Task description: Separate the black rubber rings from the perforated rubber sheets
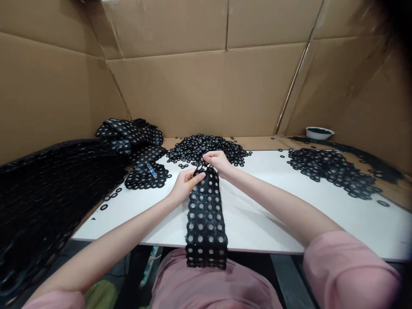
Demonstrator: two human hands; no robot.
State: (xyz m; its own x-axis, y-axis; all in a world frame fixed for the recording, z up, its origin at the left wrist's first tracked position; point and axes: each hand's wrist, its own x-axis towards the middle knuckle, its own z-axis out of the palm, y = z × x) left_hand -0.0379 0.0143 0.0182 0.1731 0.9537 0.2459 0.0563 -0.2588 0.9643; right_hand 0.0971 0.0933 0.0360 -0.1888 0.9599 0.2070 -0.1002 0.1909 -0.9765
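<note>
A black strip of joined rings point(206, 214) runs from the white tabletop over its front edge toward my lap. My left hand point(186, 184) is closed on the strip's upper left edge, thumb lying across the top. My right hand point(216, 161) pinches at the strip's far end, where a thin black strand or ring shows between the hands; what exactly sits in the fingertips is too small to make out. Just beyond the hands lies a heap of loose black rings point(206, 143).
At left are a large black stringy mass point(48, 197), folded ring mesh point(131, 133) and a small blue-and-white strip point(152, 171). More loose rings point(331, 169) and a white bowl point(319, 133) with dark contents stand at right. Cardboard walls point(206, 86) surround the white table point(264, 214).
</note>
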